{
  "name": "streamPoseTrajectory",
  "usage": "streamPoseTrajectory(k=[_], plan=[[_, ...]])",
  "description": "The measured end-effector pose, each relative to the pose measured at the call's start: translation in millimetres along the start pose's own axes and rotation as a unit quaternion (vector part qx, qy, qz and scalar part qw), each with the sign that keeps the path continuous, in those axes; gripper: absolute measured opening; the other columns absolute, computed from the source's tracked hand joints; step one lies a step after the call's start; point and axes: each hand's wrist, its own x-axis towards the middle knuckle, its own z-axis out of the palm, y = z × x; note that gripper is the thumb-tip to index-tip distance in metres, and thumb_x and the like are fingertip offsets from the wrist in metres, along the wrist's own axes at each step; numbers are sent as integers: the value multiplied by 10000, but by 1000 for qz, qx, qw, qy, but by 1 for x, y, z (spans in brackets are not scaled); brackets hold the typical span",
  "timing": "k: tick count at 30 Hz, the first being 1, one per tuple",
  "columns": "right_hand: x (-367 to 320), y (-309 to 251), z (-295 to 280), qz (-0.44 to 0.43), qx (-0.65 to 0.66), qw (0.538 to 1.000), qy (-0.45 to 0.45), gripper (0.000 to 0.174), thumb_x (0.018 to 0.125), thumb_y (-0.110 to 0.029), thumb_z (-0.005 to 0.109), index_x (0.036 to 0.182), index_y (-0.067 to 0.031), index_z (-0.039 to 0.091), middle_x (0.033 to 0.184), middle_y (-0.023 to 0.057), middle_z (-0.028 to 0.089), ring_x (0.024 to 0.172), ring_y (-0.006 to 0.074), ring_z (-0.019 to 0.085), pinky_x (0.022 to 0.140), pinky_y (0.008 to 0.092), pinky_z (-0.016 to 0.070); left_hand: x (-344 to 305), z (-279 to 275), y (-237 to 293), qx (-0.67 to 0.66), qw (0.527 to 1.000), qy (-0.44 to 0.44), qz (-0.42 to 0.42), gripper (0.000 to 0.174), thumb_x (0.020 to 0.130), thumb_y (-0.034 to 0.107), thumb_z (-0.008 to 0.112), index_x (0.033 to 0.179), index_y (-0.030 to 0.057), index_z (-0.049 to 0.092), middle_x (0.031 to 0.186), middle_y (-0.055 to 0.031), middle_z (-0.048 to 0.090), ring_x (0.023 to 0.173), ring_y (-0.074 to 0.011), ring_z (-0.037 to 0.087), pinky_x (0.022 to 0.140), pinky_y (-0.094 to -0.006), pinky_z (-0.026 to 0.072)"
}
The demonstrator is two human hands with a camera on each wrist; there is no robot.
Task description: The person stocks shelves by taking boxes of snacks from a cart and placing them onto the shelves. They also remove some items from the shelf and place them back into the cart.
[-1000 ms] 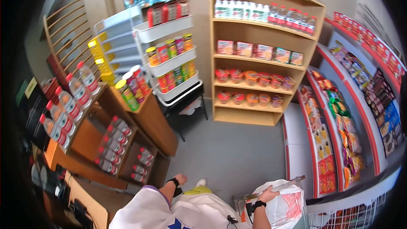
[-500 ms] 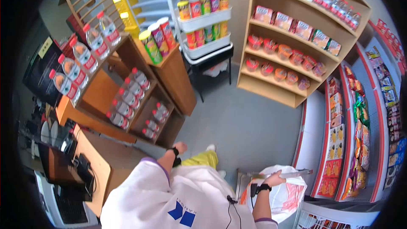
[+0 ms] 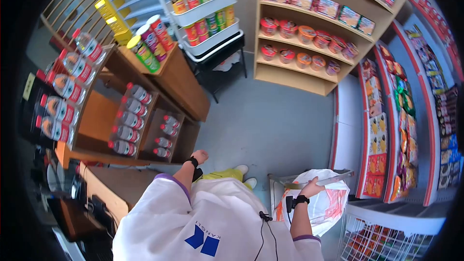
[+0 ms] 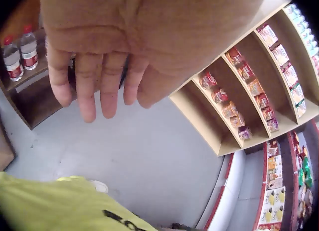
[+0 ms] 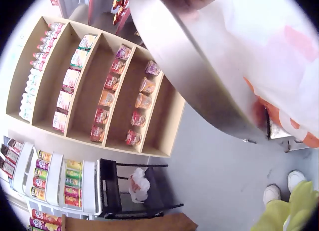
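Observation:
My left hand (image 3: 200, 156) hangs at my side over the floor, its fingers (image 4: 85, 89) loosely extended and holding nothing. The nearest things to it are my yellow-green trousers (image 4: 65, 201) and the wooden shelf of bottles. On the other side, my right hand (image 3: 313, 188) grips a flat metal bar (image 3: 336, 179), which crosses the right wrist view as a broad curved silver band (image 5: 189, 66). Only part of that hand shows at the top there. A white plastic bag (image 3: 333, 208) with red-orange print hangs open under the bar.
Water bottles (image 3: 67, 87) line the wooden shelf (image 3: 96, 121) at left. Ahead stand a white tiered rack (image 3: 208, 7) of snack cans and a wooden bookcase (image 3: 295, 79) with cup noodles. Snack racks (image 3: 379, 140) and a white wire basket (image 3: 386, 237) flank my right. Grey floor (image 3: 270, 121) lies between.
The head view has tilted further down and turned, bringing the shelves to new places in the picture. My right hand stays on the metal bar, and my left hand still hangs free.

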Motion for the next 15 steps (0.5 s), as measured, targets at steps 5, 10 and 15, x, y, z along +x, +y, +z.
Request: streamPoseTrajectory(k=[5,10,15], plan=[[3,3,0,-7,-26,1000,0,476,827,-154,578,1120,128,330,907,216,551,649,240,579,578,335,485,56,6,25,4,995,-56,80,313,753,240,637,1000,51,616,795,-62,655,632,-147,632,601,-296,503],[5,16,-6,27,-13,999,-35,576,831,-233,592,1207,84,293,923,205,576,650,215,582,600,333,483,88,-2,67,-118,984,-116,66,266,734,177,643,980,76,636,815,-64,657,652,-154,623,599,-282,508],[-10,54,-28,-85,-240,965,61,510,835,-241,608,1198,35,378,918,183,585,737,211,589,672,312,474,132,8,70,-33,980,-190,49,233,743,150,608,966,86,630,813,-50,656,617,-139,621,470,-268,457]])
